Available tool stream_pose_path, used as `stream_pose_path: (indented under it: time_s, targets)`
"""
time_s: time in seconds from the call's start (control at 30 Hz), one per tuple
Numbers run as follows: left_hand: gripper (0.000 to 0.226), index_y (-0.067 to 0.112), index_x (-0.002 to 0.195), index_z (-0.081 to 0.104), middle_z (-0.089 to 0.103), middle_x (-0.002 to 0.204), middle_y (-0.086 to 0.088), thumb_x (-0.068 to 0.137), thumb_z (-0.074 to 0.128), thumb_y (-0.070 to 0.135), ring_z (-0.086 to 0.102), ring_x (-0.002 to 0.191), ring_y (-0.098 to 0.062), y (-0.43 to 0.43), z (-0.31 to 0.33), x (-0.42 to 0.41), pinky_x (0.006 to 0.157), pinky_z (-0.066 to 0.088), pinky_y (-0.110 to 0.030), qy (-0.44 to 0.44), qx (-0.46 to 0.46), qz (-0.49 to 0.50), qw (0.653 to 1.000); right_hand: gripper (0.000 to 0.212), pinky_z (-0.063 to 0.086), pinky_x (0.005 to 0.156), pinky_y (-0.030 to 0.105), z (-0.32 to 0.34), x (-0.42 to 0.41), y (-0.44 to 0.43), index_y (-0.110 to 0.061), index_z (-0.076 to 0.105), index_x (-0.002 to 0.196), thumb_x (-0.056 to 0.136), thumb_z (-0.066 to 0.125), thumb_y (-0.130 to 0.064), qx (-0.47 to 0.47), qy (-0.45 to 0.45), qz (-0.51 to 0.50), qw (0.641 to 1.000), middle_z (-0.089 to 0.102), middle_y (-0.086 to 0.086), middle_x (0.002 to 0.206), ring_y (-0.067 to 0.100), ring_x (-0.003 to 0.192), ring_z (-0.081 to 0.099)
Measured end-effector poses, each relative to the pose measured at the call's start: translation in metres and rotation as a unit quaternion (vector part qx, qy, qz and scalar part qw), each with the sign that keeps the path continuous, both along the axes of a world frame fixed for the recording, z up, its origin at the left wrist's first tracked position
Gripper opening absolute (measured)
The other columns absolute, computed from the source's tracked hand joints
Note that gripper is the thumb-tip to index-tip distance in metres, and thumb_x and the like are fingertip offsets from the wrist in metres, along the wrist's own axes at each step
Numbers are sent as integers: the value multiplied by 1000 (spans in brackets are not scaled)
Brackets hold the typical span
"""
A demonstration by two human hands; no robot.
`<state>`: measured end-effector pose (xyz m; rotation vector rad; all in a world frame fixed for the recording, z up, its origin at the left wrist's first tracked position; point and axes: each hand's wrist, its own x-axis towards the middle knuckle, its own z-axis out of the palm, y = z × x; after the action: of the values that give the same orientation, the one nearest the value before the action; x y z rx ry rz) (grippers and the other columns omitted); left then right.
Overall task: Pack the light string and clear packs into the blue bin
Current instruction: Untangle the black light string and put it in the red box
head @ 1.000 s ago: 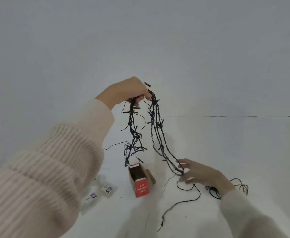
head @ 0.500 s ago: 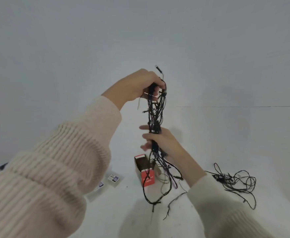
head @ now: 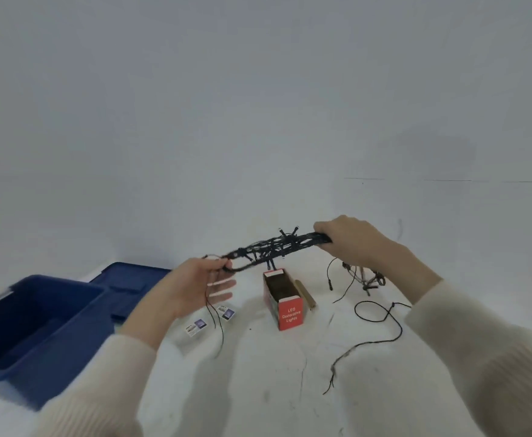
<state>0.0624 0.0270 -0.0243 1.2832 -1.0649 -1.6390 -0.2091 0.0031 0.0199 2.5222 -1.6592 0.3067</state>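
Observation:
A bundle of black light string (head: 274, 246) stretches almost level between my two hands, above an open red box. My right hand (head: 349, 239) grips its right end in a fist. My left hand (head: 200, 283) pinches its left end between thumb and forefinger, the other fingers spread. Loose wire hangs from both ends, and more of it lies tangled on the white floor at the right (head: 365, 279). Two clear packs (head: 211, 320) with printed labels lie on the floor under my left hand. The blue bin (head: 47, 326) stands open at the left, nothing visible inside.
The red box (head: 285, 299) marked LED Decorative Lights lies open at centre, with a tan stick (head: 305, 293) beside it. The bin's blue lid (head: 129, 283) lies flat behind the bin. A trailing wire (head: 372, 339) curls over the floor at the right. A white wall stands behind.
The bundle went from hanging upright to lying almost level and lower. My left hand came down to its left end and my right hand rose to its right end. The view dropped, showing the blue bin.

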Motion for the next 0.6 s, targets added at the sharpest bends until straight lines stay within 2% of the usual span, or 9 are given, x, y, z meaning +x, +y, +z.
stream_pose_path:
  time_s: [0.03, 0.1, 0.17, 0.23, 0.3, 0.4, 0.47, 0.53, 0.6]
  targets:
    - [11, 9, 90, 65, 63, 92, -8, 85, 56, 12, 59, 93, -24, 1, -11, 0, 88, 48, -39, -27, 8, -16, 999, 15, 34, 63, 31, 4, 5, -2, -18, 39, 85, 97, 42, -25, -23, 11, -1, 1000, 45, 1, 76, 27, 76, 48]
    - [38, 13, 114, 59, 61, 106, -6, 77, 61, 11, 54, 109, -23, -1, -19, 0, 92, 44, -40, -87, -33, -22, 995, 12, 34, 62, 32, 11, 15, -6, -17, 37, 86, 96, 41, -21, -62, 34, 9, 997, 47, 2, 82, 25, 75, 46]
    - [67, 26, 128, 46, 49, 128, -4, 64, 64, 23, 42, 126, -19, -7, -5, -3, 103, 38, -39, -73, -131, 20, 988, 11, 31, 62, 31, 15, 27, -10, -17, 35, 86, 95, 41, -17, -78, 63, 32, 994, 43, -1, 81, 23, 76, 43]
    - [86, 36, 134, 38, 41, 140, 3, 53, 67, 41, 38, 131, -11, -18, 17, -11, 111, 30, -38, -44, -229, 13, 972, 11, 29, 63, 30, 17, 42, -12, -17, 34, 86, 94, 41, -15, -76, 75, 62, 992, 41, -2, 79, 22, 78, 42]
    - [84, 44, 135, 33, 42, 142, 10, 60, 70, 51, 41, 126, 3, -26, 31, -26, 108, 29, -30, -68, -283, -71, 954, 6, 33, 64, 32, 18, 58, -15, -18, 41, 88, 92, 42, -14, -59, 46, 97, 992, 46, -3, 82, 23, 82, 50]
    - [93, 42, 144, 18, 51, 129, 11, 71, 75, 39, 54, 103, 18, -38, 28, -41, 88, 42, -8, -72, -304, -147, 939, 22, 43, 61, 32, 20, 80, -18, -17, 57, 95, 82, 46, -2, 0, -66, 155, 986, 61, -4, 85, 19, 76, 58]
    - [96, 41, 144, 18, 58, 117, 6, 67, 73, 32, 61, 98, 10, -46, 21, -41, 83, 47, -7, -19, -306, -114, 945, 20, 43, 54, 26, 20, 92, -22, -10, 55, 84, 78, 44, 5, 56, -144, 162, 975, 65, 7, 77, 16, 66, 59]
    - [94, 39, 144, 22, 61, 107, -5, 67, 76, 29, 65, 89, 1, -50, 14, -34, 81, 50, -12, 54, -283, -86, 954, 23, 38, 49, 13, 14, 104, -25, -10, 51, 74, 79, 41, 10, 119, -238, 138, 954, 60, 4, 68, 0, 54, 56]
    - [93, 28, 141, 32, 60, 107, -19, 60, 80, 35, 65, 77, -4, -51, 1, -27, 72, 53, -16, 116, -235, -101, 960, 28, 38, 50, 8, 5, 117, -28, -13, 51, 75, 79, 37, 11, 157, -302, 97, 935, 61, 6, 73, -4, 55, 55]
